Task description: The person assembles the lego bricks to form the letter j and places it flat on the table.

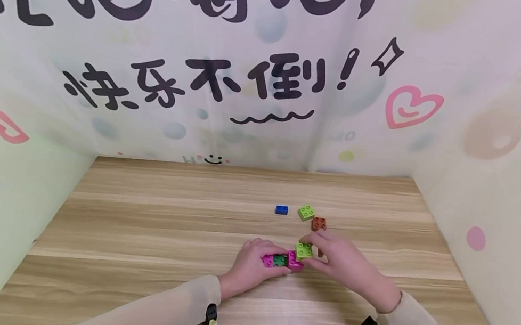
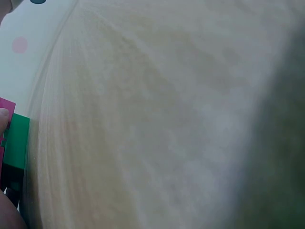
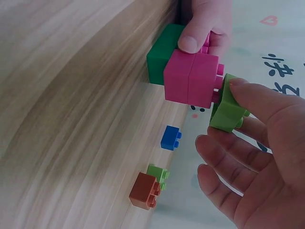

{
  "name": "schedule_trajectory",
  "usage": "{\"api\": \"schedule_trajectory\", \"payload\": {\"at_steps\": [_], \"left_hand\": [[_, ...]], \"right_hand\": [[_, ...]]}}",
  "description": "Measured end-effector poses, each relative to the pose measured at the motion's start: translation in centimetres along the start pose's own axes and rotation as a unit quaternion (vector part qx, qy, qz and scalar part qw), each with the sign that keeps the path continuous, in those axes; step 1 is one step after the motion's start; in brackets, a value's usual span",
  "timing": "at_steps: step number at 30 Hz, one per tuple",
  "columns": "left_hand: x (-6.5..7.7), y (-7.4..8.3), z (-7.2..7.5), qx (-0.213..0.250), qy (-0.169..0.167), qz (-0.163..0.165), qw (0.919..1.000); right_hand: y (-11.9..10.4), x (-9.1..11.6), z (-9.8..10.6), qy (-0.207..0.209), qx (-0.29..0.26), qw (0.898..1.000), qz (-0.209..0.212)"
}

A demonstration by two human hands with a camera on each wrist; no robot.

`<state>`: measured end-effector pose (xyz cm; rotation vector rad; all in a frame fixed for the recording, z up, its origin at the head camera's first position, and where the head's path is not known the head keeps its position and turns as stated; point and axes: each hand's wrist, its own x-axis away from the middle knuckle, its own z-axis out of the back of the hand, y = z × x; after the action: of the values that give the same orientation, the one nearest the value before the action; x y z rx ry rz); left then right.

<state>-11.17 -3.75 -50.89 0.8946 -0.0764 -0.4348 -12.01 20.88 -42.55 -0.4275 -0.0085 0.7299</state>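
My left hand (image 1: 256, 265) grips a joined group of toy building blocks on the table, its thumb and fingers along the sides. A magenta block (image 3: 190, 78) sits at the right end of that group, with a dark green block (image 3: 163, 55) beside it. More magenta shows nearer the left palm, partly covered by the fingers. Between thumb and fingertips, my right hand (image 1: 343, 263) pinches a lime green four-stud block (image 3: 228, 107). This block is tilted at the magenta block's studs, a dark opening showing on its underside in the right wrist view.
Behind the hands on the wood-grain table (image 1: 148, 214) lie a small blue block (image 1: 281, 209), another lime green block (image 1: 306, 212) and a brown block (image 1: 319, 223). Printed white cloth walls (image 1: 262, 146) border the table at the back and both sides.
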Motion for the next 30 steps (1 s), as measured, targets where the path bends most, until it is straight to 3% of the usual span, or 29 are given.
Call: {"api": "schedule_trajectory", "payload": {"at_steps": [7,30], "left_hand": [[-0.01,-0.14,-0.05,-0.002,0.007,-0.014,0.9999],[-0.01,-0.23,-0.13,-0.001,0.009,-0.011,0.9999]], "right_hand": [[-0.31,-0.01,0.07,-0.002,-0.009,1.0,-0.01],[-0.88,-0.61,-0.91,-0.009,-0.023,1.0,0.0]]}}
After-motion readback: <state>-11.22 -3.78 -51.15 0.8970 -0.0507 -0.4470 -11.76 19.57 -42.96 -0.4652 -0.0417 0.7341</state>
